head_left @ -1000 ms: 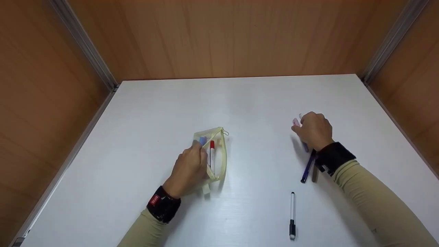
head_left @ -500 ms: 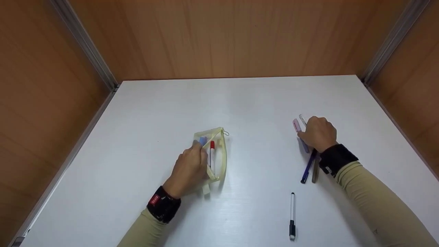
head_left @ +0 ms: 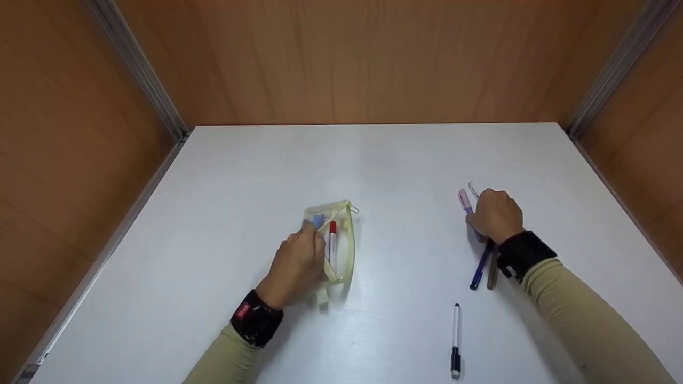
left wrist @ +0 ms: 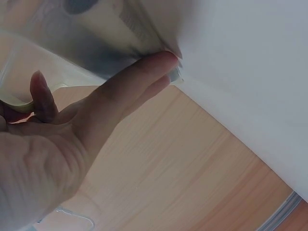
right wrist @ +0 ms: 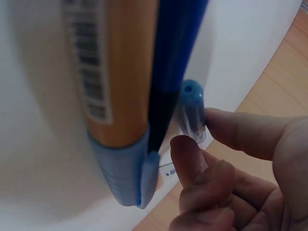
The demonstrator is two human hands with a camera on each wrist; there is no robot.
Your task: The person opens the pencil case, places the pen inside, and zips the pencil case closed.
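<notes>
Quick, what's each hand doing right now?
Left hand: holding the mesh pouch by its edge.
Right hand: fingers curled on the pens; grip unclear.

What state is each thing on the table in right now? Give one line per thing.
Mesh pencil pouch: unzipped, mouth held open by left hand.
Red-capped marker: capped, inside pouch.
Pen cluster: lying flat, right hand curled on it.
Black-capped marker: capped, lying alone, untouched.

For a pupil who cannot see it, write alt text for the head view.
On a white table, the left hand holds a yellow pouch with markers inside, while the right hand grips a bunch of pens. One black-capped pen lies apart, nearer the viewer.
</notes>
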